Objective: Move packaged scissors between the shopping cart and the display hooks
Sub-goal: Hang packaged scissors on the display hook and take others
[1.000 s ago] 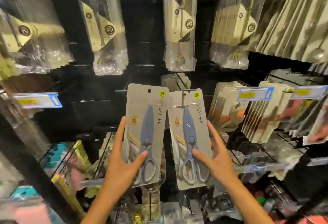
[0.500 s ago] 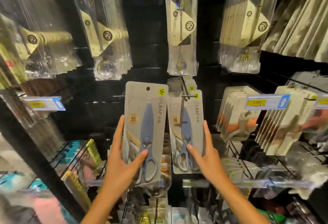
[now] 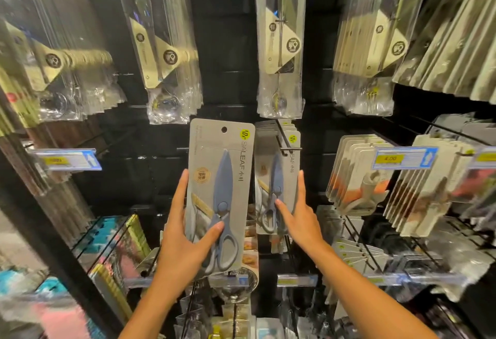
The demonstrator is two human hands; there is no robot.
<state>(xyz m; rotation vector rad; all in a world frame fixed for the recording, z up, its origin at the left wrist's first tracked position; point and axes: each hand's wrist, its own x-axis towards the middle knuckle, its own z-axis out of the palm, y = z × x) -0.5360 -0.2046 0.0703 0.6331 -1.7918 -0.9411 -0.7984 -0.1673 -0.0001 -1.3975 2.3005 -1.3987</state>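
Observation:
My left hand point(image 3: 185, 242) grips a grey card pack of blue-handled scissors point(image 3: 220, 177) by its lower part, held upright in front of the display, with its hang hole free. To its right, a second scissors pack point(image 3: 276, 177) hangs on a black display hook point(image 3: 284, 142) in front of several like packs. My right hand point(image 3: 298, 215) holds this pack at its lower right edge, thumb on the front and fingers behind. No shopping cart is in view.
Clear packs of cutlery point(image 3: 279, 43) hang in rows above. More carded goods point(image 3: 357, 175) hang to the right behind blue price tags point(image 3: 402, 157). A black shelf upright point(image 3: 48, 231) runs down the left. Lower hooks carry more packs point(image 3: 236, 312).
My right hand has pushed its scissors pack back along the hook towards the stack. My left hand has kept its pack nearly still. The view has moved closer.

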